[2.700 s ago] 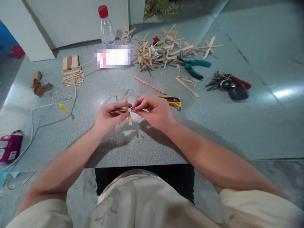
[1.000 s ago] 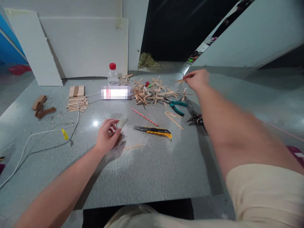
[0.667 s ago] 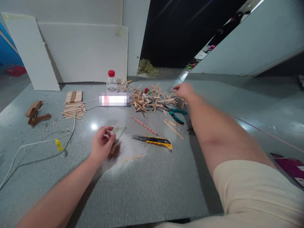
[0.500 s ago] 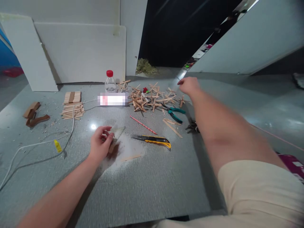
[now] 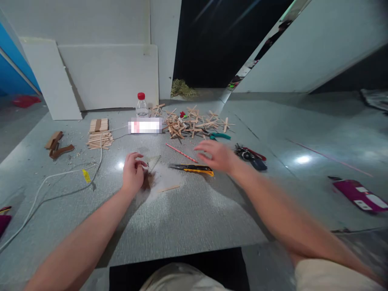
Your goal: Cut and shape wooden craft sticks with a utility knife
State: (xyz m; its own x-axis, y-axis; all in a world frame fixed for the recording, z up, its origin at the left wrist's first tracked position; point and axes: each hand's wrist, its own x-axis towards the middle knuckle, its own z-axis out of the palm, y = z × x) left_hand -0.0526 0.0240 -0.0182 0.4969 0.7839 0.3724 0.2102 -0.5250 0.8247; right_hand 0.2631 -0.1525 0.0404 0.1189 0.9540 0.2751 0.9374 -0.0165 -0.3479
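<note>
My left hand [image 5: 133, 173] rests on the table, its fingers loosely bent and apart, with nothing visible in them. Beside its fingertips lies a clear triangular set square [image 5: 155, 161], next to a brownish patch partly hidden by the hand. My right hand [image 5: 216, 155], blurred by motion, hovers with its fingers apart near the yellow and black utility knife [image 5: 194, 168]. A red and white striped pencil-like stick [image 5: 182, 152] lies behind the knife. In front of it is a single flat wooden stick [image 5: 169, 188] on pale dust.
Crossed wooden sticks [image 5: 188, 124] are heaped at the back, beside teal-handled pliers [image 5: 220, 136] and a red-capped bottle [image 5: 142, 106]. Stacked sticks [image 5: 99, 132], brown pieces [image 5: 57, 146] and a white cable [image 5: 42, 190] are left. Dark tools [image 5: 250, 155] lie right.
My right hand has come back from the far right, beyond the stick heap, to just above the knife. My left hand stays by the set square. The view has shifted.
</note>
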